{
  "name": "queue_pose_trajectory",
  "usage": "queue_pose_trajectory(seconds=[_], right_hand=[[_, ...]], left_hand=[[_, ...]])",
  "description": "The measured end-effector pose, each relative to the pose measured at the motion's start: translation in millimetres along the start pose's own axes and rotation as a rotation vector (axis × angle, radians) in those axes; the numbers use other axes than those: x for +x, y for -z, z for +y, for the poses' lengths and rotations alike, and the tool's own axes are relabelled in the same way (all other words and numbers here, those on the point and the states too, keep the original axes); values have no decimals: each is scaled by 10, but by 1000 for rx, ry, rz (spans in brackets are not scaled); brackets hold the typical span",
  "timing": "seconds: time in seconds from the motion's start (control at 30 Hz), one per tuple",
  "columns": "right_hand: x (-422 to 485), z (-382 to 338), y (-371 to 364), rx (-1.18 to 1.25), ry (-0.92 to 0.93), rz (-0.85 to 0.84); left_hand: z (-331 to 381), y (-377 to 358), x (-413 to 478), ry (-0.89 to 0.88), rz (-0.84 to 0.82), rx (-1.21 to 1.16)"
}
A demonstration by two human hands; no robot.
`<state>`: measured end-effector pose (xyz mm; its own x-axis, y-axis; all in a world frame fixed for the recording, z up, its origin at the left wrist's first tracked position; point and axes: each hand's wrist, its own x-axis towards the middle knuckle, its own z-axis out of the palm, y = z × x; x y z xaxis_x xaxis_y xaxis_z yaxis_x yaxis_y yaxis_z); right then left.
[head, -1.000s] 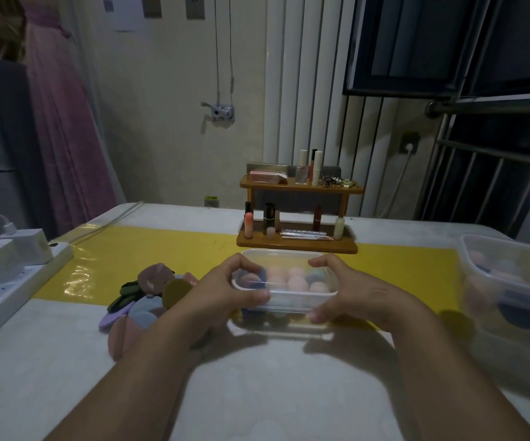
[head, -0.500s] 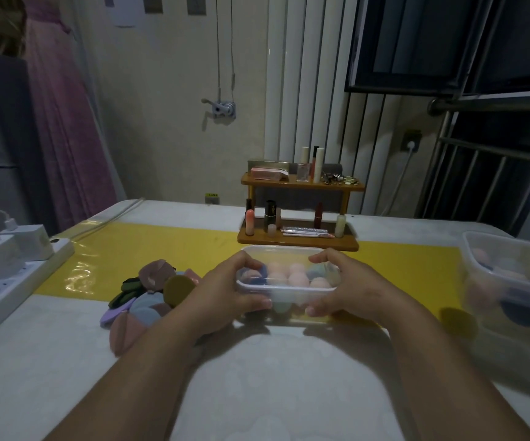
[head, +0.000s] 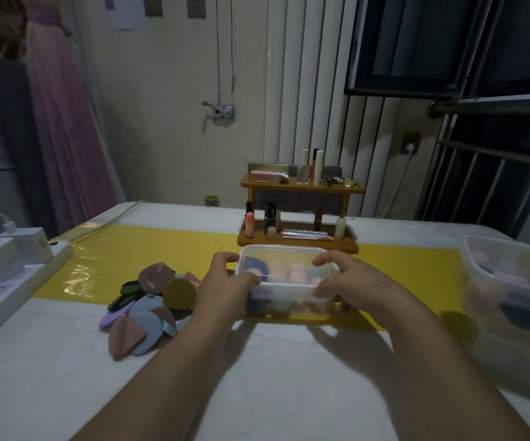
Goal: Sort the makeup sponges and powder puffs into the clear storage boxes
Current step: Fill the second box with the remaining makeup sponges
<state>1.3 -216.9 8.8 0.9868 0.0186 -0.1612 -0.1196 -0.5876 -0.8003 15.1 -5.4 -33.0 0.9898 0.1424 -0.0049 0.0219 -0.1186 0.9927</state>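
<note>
Fingers (head: 225,258) of left hand (head: 225,286) and right hand (head: 357,283) clamp the clear rectangular plastic box (head: 289,289); uneven pressure could leave its lid (head: 284,248) unseated.

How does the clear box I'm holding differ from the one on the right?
The held box sits on the yellow strip, gripped by the left hand and right hand; the right box stands untouched. The right box looks larger and runs off the picture's edge; the held box shows whole. Both are clear and hold pastel sponges.
</note>
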Motion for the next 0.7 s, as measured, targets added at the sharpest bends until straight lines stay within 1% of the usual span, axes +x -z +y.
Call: queue_pose_trajectory(seconds=[0.13, 0.23, 0.3, 0.37, 0.4, 0.53, 0.7], right_hand=[[2, -41, -196, -50, 86, 151], [114, -11, -423, 24, 135, 328], [201, 28, -558, 71, 176, 369], [274, 62, -638, 130, 196, 346], [299, 71, -657, 143, 203, 315], [306, 19, -694, 80, 204, 169], [283, -28, -702, 42, 210, 109]], left_hand=[[0, -15, 7, -51, 128, 1], [-18, -9, 17, -112, 229, 82], [-27, -37, 13, -128, 239, 26], [-20, -55, 8, -105, 213, -37], [-11, -48, 16, -105, 211, -23], [-54, -4, 135, -139, 216, 105], [-101, 10, 169, -185, 203, 242]])
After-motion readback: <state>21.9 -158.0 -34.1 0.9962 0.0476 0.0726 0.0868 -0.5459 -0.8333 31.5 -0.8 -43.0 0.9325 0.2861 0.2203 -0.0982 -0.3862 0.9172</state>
